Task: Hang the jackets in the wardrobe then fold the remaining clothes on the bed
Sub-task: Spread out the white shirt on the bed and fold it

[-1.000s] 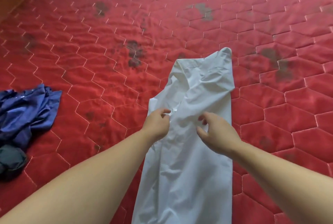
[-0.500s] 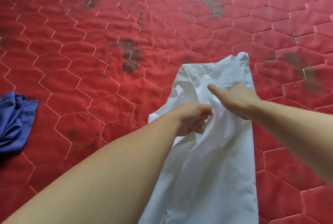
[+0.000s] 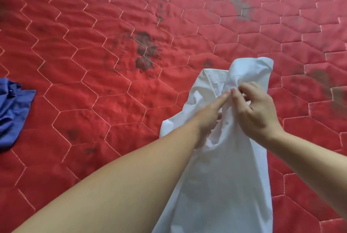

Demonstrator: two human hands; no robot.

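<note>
Head view looks down on a bed [image 3: 78, 101] covered with a red quilted mattress cover stitched in pale hexagons and marked with several dark stains. A white shirt [image 3: 223, 185] lies lengthwise on the near right part of the bed, its collar end pointing toward the far side and its lower part running off the bottom edge of the picture. The cloth near the collar is bunched and lifted where both hands meet.

The left hand [image 3: 210, 116] reaches in from the lower left with a bare forearm. Its index finger is stretched out along the fabric toward the collar, while its other fingers are tucked down into the shirt folds, gripping a gather of cloth; how tightly, the folds hide. The right hand [image 3: 257, 109] comes in from the right, fingers curled, thumb and forefinger pinching a small fold of the shirt just below the collar. The fingertips of the two hands almost touch.

At the left edge of the bed, well apart from the shirt, lies a crumpled blue garment [image 3: 13, 109], partly cut off by the frame.
</note>
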